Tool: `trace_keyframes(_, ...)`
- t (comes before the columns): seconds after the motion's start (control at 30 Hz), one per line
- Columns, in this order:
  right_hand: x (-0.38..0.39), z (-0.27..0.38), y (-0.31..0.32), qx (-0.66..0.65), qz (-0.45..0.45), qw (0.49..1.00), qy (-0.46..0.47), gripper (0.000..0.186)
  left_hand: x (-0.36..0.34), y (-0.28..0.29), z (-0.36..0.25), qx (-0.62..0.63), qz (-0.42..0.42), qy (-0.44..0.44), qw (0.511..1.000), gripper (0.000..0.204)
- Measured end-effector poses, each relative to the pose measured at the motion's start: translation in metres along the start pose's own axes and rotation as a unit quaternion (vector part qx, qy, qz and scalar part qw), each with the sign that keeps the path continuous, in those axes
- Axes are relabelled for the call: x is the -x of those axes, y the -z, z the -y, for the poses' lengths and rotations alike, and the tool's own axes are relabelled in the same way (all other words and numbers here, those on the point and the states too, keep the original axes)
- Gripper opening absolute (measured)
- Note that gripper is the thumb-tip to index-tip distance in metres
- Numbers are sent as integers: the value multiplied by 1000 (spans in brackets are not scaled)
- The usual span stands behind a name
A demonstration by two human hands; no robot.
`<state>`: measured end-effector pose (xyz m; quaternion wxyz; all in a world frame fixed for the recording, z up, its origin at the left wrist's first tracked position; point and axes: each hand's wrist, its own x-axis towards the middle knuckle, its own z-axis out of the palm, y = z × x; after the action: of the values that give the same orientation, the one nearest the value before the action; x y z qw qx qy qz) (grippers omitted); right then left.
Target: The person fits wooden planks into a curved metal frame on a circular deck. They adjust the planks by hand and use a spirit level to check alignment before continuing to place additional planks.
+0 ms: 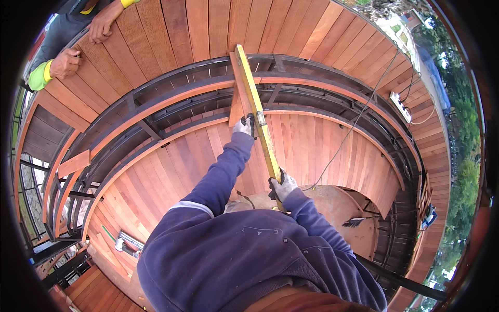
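A long yellow spirit level point(253, 96) runs from the far upper planks down toward my body, crossing the curved dark frame. My right hand point(283, 187), in a grey and black glove, is closed round its near part. Farther off, my gloved left hand point(244, 126) is closed at the near end of a short reddish wooden board point(237, 104), close beside the level. That board lies across the frame along the level's left side. The left fingertips are partly hidden, so whether they also touch the level is unclear.
Another person's hands point(66, 63) rest on the upper planks point(150, 31) at the far left. A power strip point(400, 107) with cables lies at the right. Curved wooden strips point(322, 85) top the black frame. A tool point(128, 243) sits on the lower planks at left.
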<state>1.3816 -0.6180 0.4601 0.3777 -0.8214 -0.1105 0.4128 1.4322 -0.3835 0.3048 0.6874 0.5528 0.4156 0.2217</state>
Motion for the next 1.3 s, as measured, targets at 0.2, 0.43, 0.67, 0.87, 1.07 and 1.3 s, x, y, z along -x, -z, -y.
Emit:
trace_keyframes(0.2, -6, -8, 1, 39, -3, 999, 31, 56, -23, 8, 36, -23, 9, -43, 999, 22)
trace_keyframes(0.43, -5, 1, 1, 13, 6, 1000, 21, 54, 4, 6, -4, 3, -2, -37, 999, 31)
trace_keyframes(0.67, -8, -5, 1, -3, 10, 1000, 14, 56, 8, 9, -8, 9, 10, -31, 999, 34)
trace_keyframes(0.87, -8, 3, 2, 9, 13, 1000, 5, 58, 13, 4, -10, 169, 25, 38, 985, 27)
trace_keyframes(1.07, -8, -13, 1, -24, -6, 999, 25, 54, 24, 9, -14, 204, 85, 17, 975, 20)
trace_keyframes(1.3, 13, -11, 19, -111, -34, 991, 67, 49, 16, 47, -19, 206, 114, 58, 970, 22)
